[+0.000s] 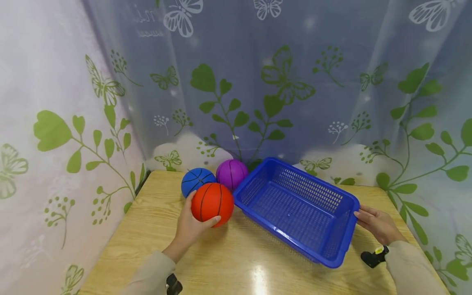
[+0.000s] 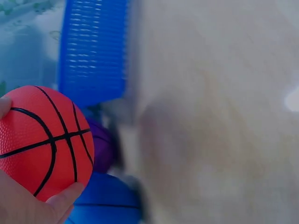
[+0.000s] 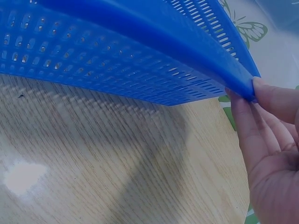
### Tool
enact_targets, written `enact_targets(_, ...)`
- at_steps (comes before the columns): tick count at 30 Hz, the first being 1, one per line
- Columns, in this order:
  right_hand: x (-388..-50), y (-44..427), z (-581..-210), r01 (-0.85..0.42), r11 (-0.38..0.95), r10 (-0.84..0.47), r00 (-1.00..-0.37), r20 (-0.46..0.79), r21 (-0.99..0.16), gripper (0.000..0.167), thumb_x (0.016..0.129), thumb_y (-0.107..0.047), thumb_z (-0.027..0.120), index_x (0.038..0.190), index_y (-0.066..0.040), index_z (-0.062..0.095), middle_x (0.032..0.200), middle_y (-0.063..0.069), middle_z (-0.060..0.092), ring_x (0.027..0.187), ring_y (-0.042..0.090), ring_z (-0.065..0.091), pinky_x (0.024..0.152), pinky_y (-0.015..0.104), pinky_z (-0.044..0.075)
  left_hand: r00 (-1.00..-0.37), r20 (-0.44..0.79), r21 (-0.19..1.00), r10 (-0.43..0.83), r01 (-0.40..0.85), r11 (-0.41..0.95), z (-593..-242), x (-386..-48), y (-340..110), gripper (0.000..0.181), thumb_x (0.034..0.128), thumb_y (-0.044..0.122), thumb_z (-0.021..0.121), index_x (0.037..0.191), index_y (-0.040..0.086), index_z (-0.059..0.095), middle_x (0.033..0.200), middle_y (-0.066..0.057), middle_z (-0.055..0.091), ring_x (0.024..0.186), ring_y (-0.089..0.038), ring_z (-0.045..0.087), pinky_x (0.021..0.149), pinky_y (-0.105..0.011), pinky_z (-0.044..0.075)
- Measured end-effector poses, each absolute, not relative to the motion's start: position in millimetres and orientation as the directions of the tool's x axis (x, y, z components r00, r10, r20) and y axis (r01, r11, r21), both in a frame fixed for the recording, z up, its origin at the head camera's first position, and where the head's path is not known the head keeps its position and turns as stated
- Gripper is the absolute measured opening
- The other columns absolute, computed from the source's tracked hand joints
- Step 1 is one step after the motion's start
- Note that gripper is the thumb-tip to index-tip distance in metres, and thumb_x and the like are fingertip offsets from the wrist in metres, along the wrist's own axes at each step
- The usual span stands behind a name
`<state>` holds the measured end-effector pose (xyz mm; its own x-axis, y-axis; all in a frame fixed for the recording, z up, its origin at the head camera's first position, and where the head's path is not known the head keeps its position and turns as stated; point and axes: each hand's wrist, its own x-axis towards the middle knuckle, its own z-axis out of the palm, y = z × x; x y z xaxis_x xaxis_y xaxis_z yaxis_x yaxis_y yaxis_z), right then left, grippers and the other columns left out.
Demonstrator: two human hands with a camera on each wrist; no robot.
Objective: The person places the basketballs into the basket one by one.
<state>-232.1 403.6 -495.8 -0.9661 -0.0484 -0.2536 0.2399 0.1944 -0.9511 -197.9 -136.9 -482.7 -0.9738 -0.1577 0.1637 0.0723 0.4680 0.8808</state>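
My left hand (image 1: 189, 225) grips a red ball (image 1: 212, 205) with black lines, thumb on its near side. In the left wrist view the red ball (image 2: 46, 140) looks held above the table. Behind it in the head view are a blue ball (image 1: 197, 180) and a purple ball (image 1: 232, 174), side by side. My right hand (image 1: 380, 225) pinches the right rim of an empty blue basket (image 1: 291, 237). The right wrist view shows thumb and fingers of the right hand (image 3: 271, 126) on either side of the rim of the basket (image 3: 187, 46).
The wooden table (image 1: 228, 262) ends at a curtain (image 1: 236, 82) with butterflies and leaves, which hangs behind it and on both sides. A black strap piece (image 1: 374, 257) is at the right wrist, another (image 1: 173, 284) at the left.
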Motion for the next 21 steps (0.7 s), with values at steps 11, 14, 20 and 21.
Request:
enact_targets(11, -230.7, 401.9, -488.6, 0.247, 0.168, -0.025, -0.967, -0.255, -0.954, 0.072, 0.097, -0.015, 0.056, 0.145, 0.017, 0.012, 0.099, -0.018, 0.061, 0.086, -0.005, 0.063, 0.084, 0.023, 0.053, -0.972, 0.231, 0.886, -0.044, 0.192, 0.421, -433.3, -215.1, -79.3, 0.104, 0.0628, 0.035, 0.089, 0.148, 0.017, 0.032, 0.143, -0.012, 0.044, 0.121, -0.038, 0.051, 0.089, -0.053, 0.051)
enact_targets(14, -230.1, 401.1, -488.9, 0.243, 0.170, -0.019, -0.968, -0.249, -0.955, 0.071, 0.098, -0.015, 0.055, 0.145, 0.017, 0.013, 0.098, -0.019, 0.061, 0.086, -0.005, 0.063, 0.084, 0.023, 0.054, -0.973, 0.231, 0.887, -0.010, 0.206, 0.412, -426.7, -218.2, -56.8, 0.104, 0.0626, 0.036, 0.089, 0.147, 0.018, 0.033, 0.142, -0.012, 0.045, 0.120, -0.037, 0.052, 0.089, -0.052, 0.050)
enact_targets(20, -229.1, 398.6, -490.7, 0.244, 0.186, -0.013, -0.968, -0.251, -0.952, 0.069, 0.098, -0.015, 0.054, 0.144, 0.018, 0.015, 0.102, -0.013, 0.062, 0.087, -0.004, 0.063, 0.085, 0.024, 0.054, -0.976, 0.215, 0.905, 0.048, 0.217, 0.367, -422.8, -221.2, -12.3, 0.103, 0.0644, 0.037, 0.088, 0.149, 0.018, 0.031, 0.143, -0.009, 0.044, 0.121, -0.034, 0.051, 0.091, -0.051, 0.050)
enact_targets(21, -229.1, 398.5, -490.7, 0.246, 0.190, -0.012, -0.967, -0.253, -0.951, 0.069, 0.098, -0.015, 0.054, 0.144, 0.018, 0.015, 0.103, -0.012, 0.062, 0.087, -0.004, 0.063, 0.085, 0.025, 0.054, -0.975, 0.214, 0.906, 0.053, 0.218, 0.363, -423.4, -221.9, -4.6, 0.103, 0.0646, 0.037, 0.088, 0.149, 0.018, 0.031, 0.143, -0.009, 0.044, 0.122, -0.035, 0.051, 0.091, -0.051, 0.050)
